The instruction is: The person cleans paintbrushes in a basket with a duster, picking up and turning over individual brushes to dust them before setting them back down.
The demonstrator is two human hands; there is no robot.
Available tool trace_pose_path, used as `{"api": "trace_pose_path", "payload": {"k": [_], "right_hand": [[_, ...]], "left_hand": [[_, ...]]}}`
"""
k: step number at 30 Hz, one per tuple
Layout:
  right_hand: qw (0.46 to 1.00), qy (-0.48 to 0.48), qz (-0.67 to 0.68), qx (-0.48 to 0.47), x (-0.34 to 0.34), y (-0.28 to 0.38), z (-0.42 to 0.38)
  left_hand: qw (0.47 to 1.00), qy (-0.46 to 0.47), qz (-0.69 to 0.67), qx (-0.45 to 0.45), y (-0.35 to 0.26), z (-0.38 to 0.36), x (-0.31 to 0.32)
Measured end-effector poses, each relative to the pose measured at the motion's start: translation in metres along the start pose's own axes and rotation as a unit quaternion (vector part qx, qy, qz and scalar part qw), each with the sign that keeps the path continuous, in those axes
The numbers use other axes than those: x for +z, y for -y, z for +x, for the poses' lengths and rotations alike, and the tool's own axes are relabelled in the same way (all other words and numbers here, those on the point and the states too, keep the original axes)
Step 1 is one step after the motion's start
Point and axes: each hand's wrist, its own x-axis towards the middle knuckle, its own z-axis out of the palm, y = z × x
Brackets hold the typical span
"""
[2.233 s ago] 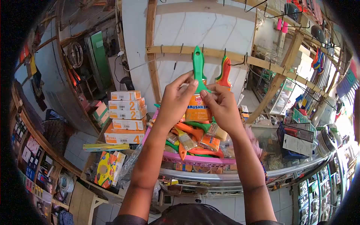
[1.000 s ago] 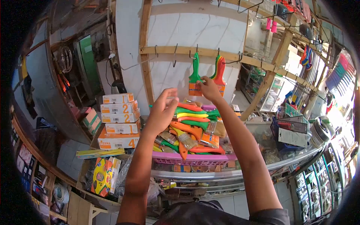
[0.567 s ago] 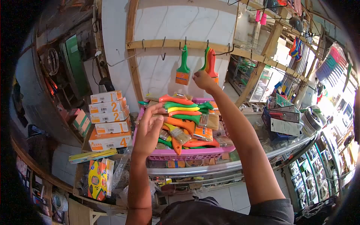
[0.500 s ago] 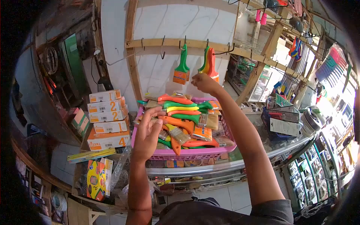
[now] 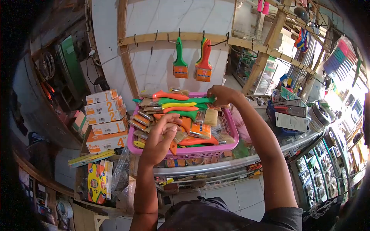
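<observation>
A pink plastic basket [image 5: 233, 133] full of paintbrushes stands in front of me. Orange brushes [image 5: 171, 94], a yellow one [image 5: 178, 105] and several green ones lie across the pile. My right hand [image 5: 223, 95] is at the basket's back right, its fingers closed on the handle end of a green paintbrush [image 5: 189, 101]. Over the front left of the pile is my left hand [image 5: 158, 142], open, thumb and fingers apart, nothing visibly held. On wall hooks hang a green brush [image 5: 179, 57] and a bunch of orange, yellow and green brushes [image 5: 204, 61].
Stacked brush boxes [image 5: 106, 127] stand left of the basket, with a yellow and red box [image 5: 97, 183] lower down. The basket sits on a glass counter with a metal edge [image 5: 208, 168]. A dark blue basket of packaged goods [image 5: 287, 115] is at right, below a wooden hook rail [image 5: 165, 37].
My right hand has come down from the hanging brushes to the back right of the basket, onto a green handle. The left hand stays over the pile, slightly lower. The view has shifted.
</observation>
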Motion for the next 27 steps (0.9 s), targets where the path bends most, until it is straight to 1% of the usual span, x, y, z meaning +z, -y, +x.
{"api": "trace_pose_path", "payload": {"k": [3, 6, 7, 8, 10, 12, 13, 14, 15, 16, 17, 19, 20, 22, 23, 25, 26, 27], "right_hand": [[0.995, 0.001, 0.038, 0.091, -0.022, 0.015, -0.033], [0.989, 0.021, -0.001, 0.149, -0.039, 0.027, -0.067], [0.989, 0.02, 0.019, 0.142, -0.041, 0.023, -0.077], [0.991, -0.045, 0.031, 0.121, -0.041, 0.023, -0.09], [0.981, -0.172, 0.056, 0.074, -0.047, 0.045, -0.126], [0.959, -0.211, 0.185, 0.041, -0.042, 0.067, -0.141], [0.94, -0.229, 0.25, 0.026, -0.036, 0.08, -0.146], [0.909, -0.26, 0.324, 0.027, -0.026, 0.099, -0.149], [0.894, -0.266, 0.356, 0.055, -0.022, 0.119, -0.152], [0.886, -0.316, 0.333, 0.068, -0.019, 0.143, -0.157], [0.861, -0.344, 0.374, 0.024, 0.012, 0.14, -0.145], [0.837, -0.375, 0.399, 0.015, 0.027, 0.16, -0.144], [0.824, -0.386, 0.415, 0.019, 0.03, 0.165, -0.146], [0.827, -0.406, 0.389, -0.023, 0.036, 0.161, -0.157], [0.828, -0.416, 0.374, -0.048, 0.037, 0.156, -0.163], [0.838, -0.474, 0.265, 0.055, 0.06, 0.124, -0.178], [0.843, -0.473, 0.228, 0.119, 0.061, 0.108, -0.192], [0.848, -0.47, 0.165, 0.18, 0.075, 0.086, -0.205]], "left_hand": [[1.0, 0.008, -0.025, -0.012, -0.001, 0.006, 0.01], [0.998, 0.025, -0.047, -0.035, -0.002, 0.013, 0.02], [0.997, 0.033, -0.052, -0.044, 0.0, 0.016, 0.023], [0.995, 0.038, -0.069, -0.06, 0.002, 0.018, 0.027], [0.989, 0.046, -0.104, -0.094, 0.008, 0.024, 0.038], [0.981, 0.054, -0.163, -0.094, 0.011, 0.03, 0.054], [0.976, 0.052, -0.19, -0.092, 0.011, 0.032, 0.067], [0.971, 0.05, -0.217, -0.09, 0.012, 0.035, 0.077], [0.965, 0.077, -0.24, -0.071, 0.02, 0.035, 0.084], [0.965, 0.06, -0.219, -0.13, 0.027, 0.03, 0.087], [0.962, 0.044, -0.197, -0.187, 0.035, 0.024, 0.089], [0.925, 0.01, -0.355, -0.135, 0.034, 0.02, 0.108], [0.924, 0.01, -0.358, -0.135, 0.035, 0.018, 0.109], [0.921, 0.007, -0.365, -0.136, 0.039, 0.009, 0.106], [0.93, -0.008, -0.345, -0.127, 0.039, 0.005, 0.104], [0.934, -0.003, -0.34, -0.114, 0.032, 0.005, 0.094], [0.936, -0.001, -0.336, -0.107, 0.029, 0.005, 0.088], [0.938, 0.018, -0.336, -0.082, 0.029, 0.008, 0.081]]}}
